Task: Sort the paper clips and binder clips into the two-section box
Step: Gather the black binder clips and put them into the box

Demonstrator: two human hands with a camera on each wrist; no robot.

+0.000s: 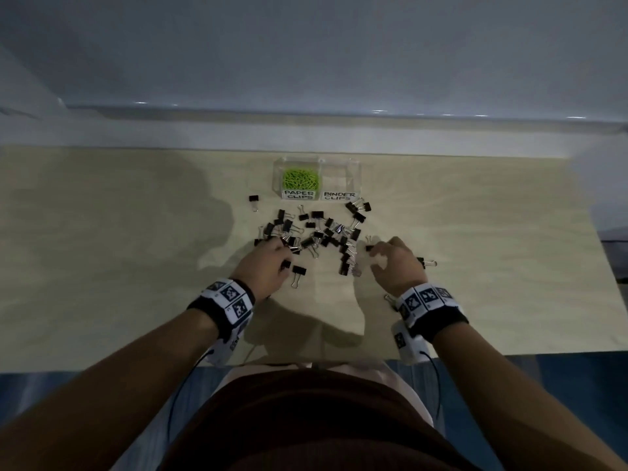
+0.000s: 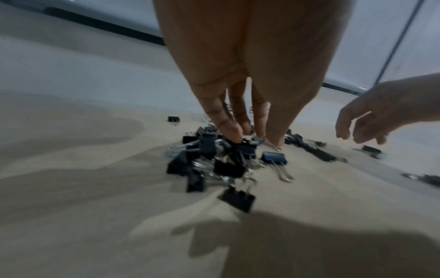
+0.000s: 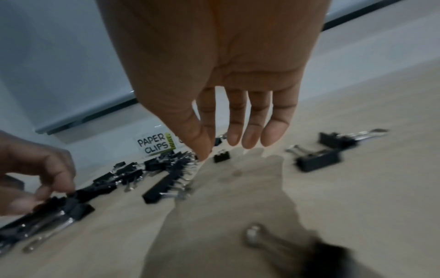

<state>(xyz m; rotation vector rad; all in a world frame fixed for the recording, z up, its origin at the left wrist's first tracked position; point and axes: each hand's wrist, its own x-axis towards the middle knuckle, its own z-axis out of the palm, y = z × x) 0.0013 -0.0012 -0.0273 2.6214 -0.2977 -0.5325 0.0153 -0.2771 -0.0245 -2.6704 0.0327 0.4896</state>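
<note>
A clear two-section box (image 1: 353, 171) stands at the back of the table. Its "PAPER CLIPS" section holds green paper clips (image 1: 301, 180), and the "BINDER CLIPS" section looks bare. In front lies a loose pile of black binder clips (image 1: 319, 232). My left hand (image 1: 277, 254) is at the pile's left edge. Its fingers and thumb point down and close on a cluster of clips (image 2: 245, 146). My right hand (image 1: 375, 258) hovers at the pile's right edge. Its fingers (image 3: 273, 135) hang relaxed and hold nothing, and a small clip (image 3: 221, 157) lies just beyond the thumb.
Single binder clips lie apart from the pile: one far left (image 1: 253, 198), one right of my right hand (image 1: 424, 262), one near my left thumb (image 1: 299, 270). A blurred clip (image 3: 273, 242) lies under my right wrist. The wooden table (image 1: 136, 266) ends at a wall.
</note>
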